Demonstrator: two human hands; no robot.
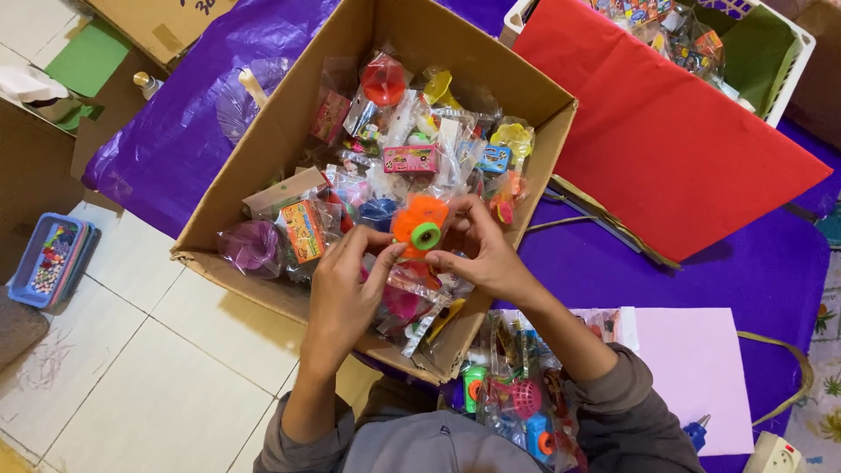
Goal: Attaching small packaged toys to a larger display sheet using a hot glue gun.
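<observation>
Both of my hands hold one small orange toy [419, 226] with a green ring on its face, above an open cardboard box [263, 149]. My left hand [346, 285] pinches its lower left side. My right hand [477, 250] grips it from the right, fingers curled over the top. The box is full of small toys in clear plastic bags: a red spinning top [384, 81], a pink packet [410, 158], an orange packet [303, 229], a purple round toy [251, 244]. More bagged toys [517, 398] lie on my lap.
A red paper sheet [666, 131] leans over a white basket [784, 66] at the upper right. Purple wrapping [175, 131] lies left of the box, a pink sheet [696, 363] at the right. A blue tray [48, 258] sits on the tiled floor at left.
</observation>
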